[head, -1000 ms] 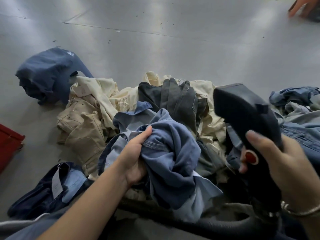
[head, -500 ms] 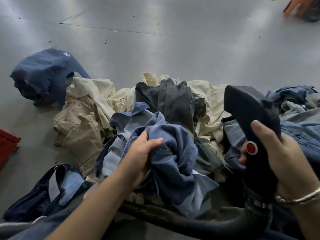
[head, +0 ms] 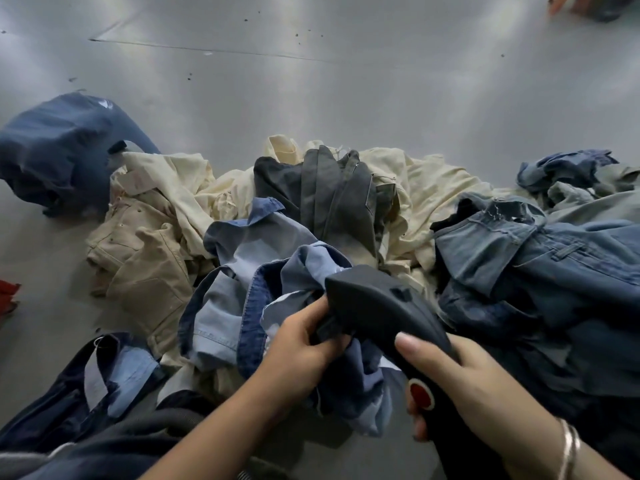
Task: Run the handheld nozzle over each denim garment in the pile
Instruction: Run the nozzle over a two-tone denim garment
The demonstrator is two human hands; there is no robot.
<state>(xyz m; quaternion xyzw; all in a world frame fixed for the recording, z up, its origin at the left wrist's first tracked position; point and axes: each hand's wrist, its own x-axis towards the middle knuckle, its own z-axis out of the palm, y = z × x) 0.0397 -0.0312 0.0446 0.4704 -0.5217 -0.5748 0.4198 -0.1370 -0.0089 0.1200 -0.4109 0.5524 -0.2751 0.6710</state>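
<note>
A heap of garments lies on a grey table (head: 346, 91). In its front middle is a crumpled blue denim garment (head: 242, 271), and my left hand (head: 304, 344) grips a bunch of its cloth. My right hand (head: 464, 386) holds the black handheld nozzle (head: 377, 303) by its handle, just above a red button (head: 420, 394). The nozzle head lies low over the bunched denim, right beside my left hand's fingers. More blue denim (head: 554, 271) is piled at the right.
Cream and tan garments (head: 152, 244) and a dark grey one (head: 332, 199) fill the pile's back. A navy garment (head: 59, 147) lies apart at far left, another (head: 69, 396) at front left. Another person's hand (head: 568, 3) shows at the top right corner.
My right hand has swung the nozzle down and left from above the right-hand denim onto the garment in my left hand. My left hand has bunched the cloth tighter.
</note>
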